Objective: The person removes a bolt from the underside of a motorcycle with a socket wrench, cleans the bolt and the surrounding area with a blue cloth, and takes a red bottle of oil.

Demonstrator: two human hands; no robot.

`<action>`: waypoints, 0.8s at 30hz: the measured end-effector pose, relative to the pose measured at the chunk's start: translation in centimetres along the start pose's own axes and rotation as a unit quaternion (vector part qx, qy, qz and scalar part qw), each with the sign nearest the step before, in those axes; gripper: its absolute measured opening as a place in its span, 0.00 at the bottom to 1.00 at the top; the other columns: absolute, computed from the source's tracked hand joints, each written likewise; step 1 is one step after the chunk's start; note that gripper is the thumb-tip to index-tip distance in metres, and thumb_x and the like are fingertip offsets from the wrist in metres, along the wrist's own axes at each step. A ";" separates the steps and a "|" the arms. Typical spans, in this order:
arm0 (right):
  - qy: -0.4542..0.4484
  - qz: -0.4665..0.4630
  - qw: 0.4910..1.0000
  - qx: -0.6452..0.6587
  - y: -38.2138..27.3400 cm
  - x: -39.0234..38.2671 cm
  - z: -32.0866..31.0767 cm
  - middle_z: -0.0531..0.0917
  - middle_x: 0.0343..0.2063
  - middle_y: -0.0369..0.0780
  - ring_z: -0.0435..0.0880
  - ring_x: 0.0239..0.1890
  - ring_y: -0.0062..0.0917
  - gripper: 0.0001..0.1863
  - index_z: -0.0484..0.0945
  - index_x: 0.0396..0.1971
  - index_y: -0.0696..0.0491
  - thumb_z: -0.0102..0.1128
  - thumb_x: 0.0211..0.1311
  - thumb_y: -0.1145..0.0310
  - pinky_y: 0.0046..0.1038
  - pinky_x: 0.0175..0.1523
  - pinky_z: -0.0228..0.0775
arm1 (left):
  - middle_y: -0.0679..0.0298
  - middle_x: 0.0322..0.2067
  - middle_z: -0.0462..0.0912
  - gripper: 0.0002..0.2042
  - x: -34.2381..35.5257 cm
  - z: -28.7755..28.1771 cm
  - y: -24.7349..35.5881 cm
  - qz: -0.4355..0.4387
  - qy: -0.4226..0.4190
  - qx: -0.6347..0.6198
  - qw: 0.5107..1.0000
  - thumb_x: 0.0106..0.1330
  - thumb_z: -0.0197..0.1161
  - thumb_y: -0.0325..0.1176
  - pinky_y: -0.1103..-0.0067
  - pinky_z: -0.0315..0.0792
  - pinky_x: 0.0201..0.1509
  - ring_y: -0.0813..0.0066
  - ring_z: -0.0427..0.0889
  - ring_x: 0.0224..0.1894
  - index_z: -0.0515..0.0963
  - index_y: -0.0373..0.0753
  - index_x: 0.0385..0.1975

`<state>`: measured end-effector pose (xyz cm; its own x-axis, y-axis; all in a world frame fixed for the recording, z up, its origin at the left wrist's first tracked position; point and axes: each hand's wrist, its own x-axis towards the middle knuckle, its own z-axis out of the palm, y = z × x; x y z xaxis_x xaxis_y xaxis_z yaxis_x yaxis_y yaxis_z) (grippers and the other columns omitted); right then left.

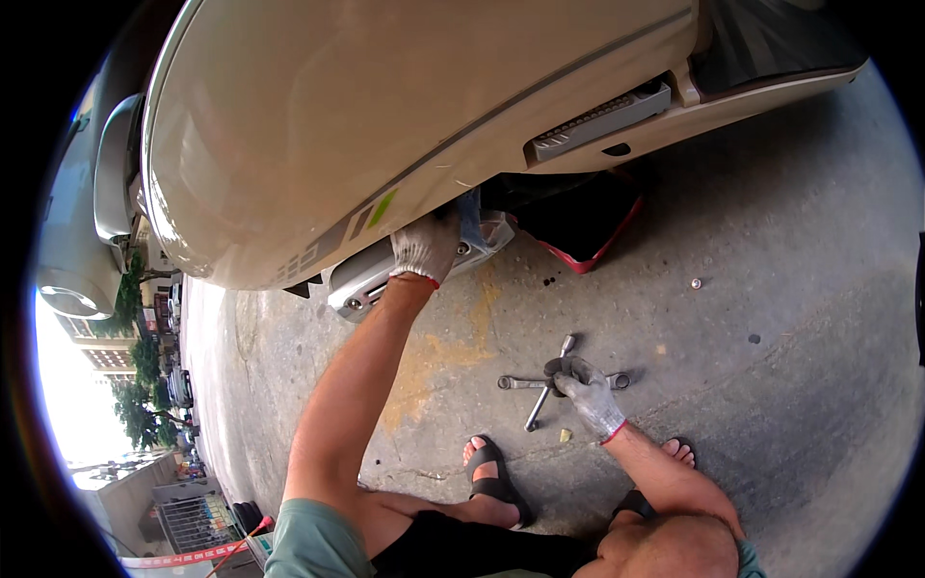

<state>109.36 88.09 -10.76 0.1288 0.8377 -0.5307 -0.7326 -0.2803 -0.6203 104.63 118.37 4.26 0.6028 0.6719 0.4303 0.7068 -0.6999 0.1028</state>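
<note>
My left hand (426, 246), in a white knit glove, reaches to the lower edge of a beige vehicle body panel (366, 116), beside a silver metal part (352, 289) and a blue cloth or plastic piece (471, 220); its fingers are hidden. My right hand (580, 390), in a soiled glove, is low over the concrete, closed on a metal socket wrench (534, 415) held at a slant. A long ring spanner (515, 382) lies crosswise beneath that wrench and hand.
A red-rimmed black tray (611, 241) sits under the body, a small metal nut (697, 283) to its right. A pale scrap (566, 435) lies near my sandalled feet. Another light-coloured vehicle (72, 241) stands far left; railings (193, 515) and trees show beyond.
</note>
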 end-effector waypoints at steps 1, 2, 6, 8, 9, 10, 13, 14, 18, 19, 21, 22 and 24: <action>-0.005 0.007 1.000 -0.003 0.3 -0.2 0.3 0.83 0.40 0.37 0.81 0.41 0.20 0.12 0.79 0.47 0.60 0.55 0.64 0.77 0.23 0.49 0.74 | 0.49 0.43 0.84 0.16 0.3 0.2 0.0 0.012 -0.018 0.002 1.000 0.65 0.60 0.42 0.60 0.72 0.54 0.47 0.80 0.48 0.81 0.38 0.46; -0.007 0.013 1.000 -0.021 0.5 -0.4 0.5 0.83 0.38 0.36 0.81 0.40 0.19 0.11 0.79 0.46 0.60 0.55 0.65 0.76 0.22 0.48 0.73 | 0.50 0.44 0.83 0.16 0.5 0.5 0.0 0.025 -0.036 0.003 0.999 0.65 0.60 0.42 0.60 0.72 0.54 0.47 0.80 0.48 0.81 0.39 0.45; -0.002 0.017 0.999 -0.032 1.9 -0.5 -0.5 0.83 0.39 0.36 0.81 0.40 0.19 0.10 0.79 0.45 0.60 0.55 0.66 0.76 0.22 0.47 0.73 | 0.48 0.46 0.82 0.17 0.2 1.0 0.7 0.061 -0.067 0.028 0.995 0.67 0.57 0.44 0.60 0.71 0.57 0.47 0.79 0.50 0.79 0.39 0.47; 0.002 0.031 0.999 -0.025 2.0 -0.5 -0.2 0.83 0.39 0.36 0.81 0.40 0.19 0.10 0.79 0.45 0.60 0.55 0.66 0.76 0.22 0.47 0.73 | 0.48 0.47 0.82 0.17 0.5 0.9 0.2 0.051 -0.097 0.032 0.993 0.68 0.56 0.44 0.59 0.71 0.56 0.46 0.79 0.51 0.79 0.39 0.48; -0.001 0.032 0.999 -0.027 1.9 -0.5 -0.2 0.83 0.39 0.37 0.81 0.40 0.19 0.10 0.78 0.45 0.60 0.55 0.66 0.76 0.22 0.47 0.73 | 0.49 0.47 0.82 0.17 1.0 0.9 0.3 0.037 -0.115 0.024 0.992 0.68 0.55 0.43 0.59 0.71 0.55 0.46 0.79 0.51 0.78 0.39 0.49; -0.004 0.033 0.999 -0.028 1.8 -0.5 0.0 0.83 0.40 0.37 0.81 0.40 0.19 0.11 0.78 0.46 0.60 0.55 0.66 0.76 0.22 0.46 0.73 | 0.49 0.47 0.82 0.17 1.2 0.8 0.3 0.023 -0.133 0.016 0.991 0.69 0.54 0.42 0.58 0.72 0.54 0.46 0.79 0.51 0.78 0.40 0.50; -0.012 0.029 0.999 -0.034 1.8 -0.3 0.2 0.83 0.40 0.37 0.80 0.40 0.19 0.11 0.78 0.46 0.60 0.55 0.66 0.75 0.21 0.46 0.72 | 0.46 0.51 0.79 0.20 1.4 0.6 -0.4 -0.024 -0.170 -0.014 0.985 0.68 0.55 0.44 0.59 0.69 0.60 0.44 0.76 0.54 0.76 0.37 0.53; -0.014 0.026 0.999 -0.035 1.9 -0.1 0.2 0.83 0.40 0.37 0.80 0.40 0.18 0.11 0.78 0.46 0.60 0.55 0.66 0.75 0.21 0.46 0.72 | 0.46 0.52 0.79 0.20 1.3 0.1 -1.0 0.002 -0.171 0.015 0.985 0.69 0.55 0.44 0.59 0.69 0.60 0.44 0.76 0.55 0.76 0.37 0.54; 0.005 0.019 0.999 -0.038 2.3 0.0 -0.9 0.82 0.37 0.35 0.78 0.37 0.17 0.10 0.79 0.45 0.60 0.56 0.66 0.74 0.20 0.43 0.70 | 0.48 0.56 0.77 0.21 0.8 -1.3 -0.5 0.080 -0.189 0.136 0.969 0.70 0.52 0.42 0.61 0.68 0.63 0.45 0.74 0.59 0.74 0.37 0.57; 0.005 0.012 0.999 -0.042 2.7 0.1 -1.2 0.82 0.36 0.34 0.77 0.37 0.16 0.10 0.79 0.44 0.60 0.56 0.66 0.74 0.20 0.42 0.70 | 0.49 0.56 0.76 0.21 1.0 -1.4 -0.2 0.095 -0.196 0.171 0.961 0.70 0.52 0.41 0.61 0.67 0.64 0.45 0.73 0.59 0.73 0.36 0.58; -0.003 0.002 0.999 -0.041 3.0 0.3 -0.9 0.81 0.34 0.33 0.75 0.35 0.15 0.09 0.79 0.44 0.59 0.55 0.66 0.74 0.19 0.41 0.68 | 0.49 0.56 0.76 0.21 1.2 -0.1 -3.9 0.075 -0.191 0.189 0.960 0.70 0.52 0.42 0.60 0.67 0.64 0.46 0.74 0.59 0.74 0.37 0.57; -0.003 0.000 0.999 -0.040 3.1 0.3 -0.7 0.81 0.34 0.33 0.74 0.34 0.14 0.09 0.79 0.43 0.59 0.55 0.66 0.75 0.19 0.40 0.68 | 0.50 0.55 0.77 0.21 1.2 0.1 -4.4 0.056 -0.178 0.159 0.970 0.70 0.53 0.42 0.61 0.68 0.63 0.46 0.75 0.58 0.74 0.37 0.56; 0.004 0.001 0.999 -0.036 3.2 0.3 -0.8 0.80 0.33 0.32 0.73 0.33 0.14 0.09 0.79 0.43 0.59 0.55 0.65 0.75 0.19 0.39 0.67 | 0.51 0.51 0.80 0.19 1.3 0.6 -4.1 0.012 -0.138 0.055 0.989 0.70 0.54 0.43 0.61 0.70 0.59 0.48 0.77 0.55 0.76 0.38 0.54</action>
<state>107.60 87.03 -13.36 0.1325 0.8332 -0.5369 -0.6833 -0.3157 -0.6584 102.76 122.23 3.83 0.6868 0.7070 0.1690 0.7183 -0.6957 -0.0087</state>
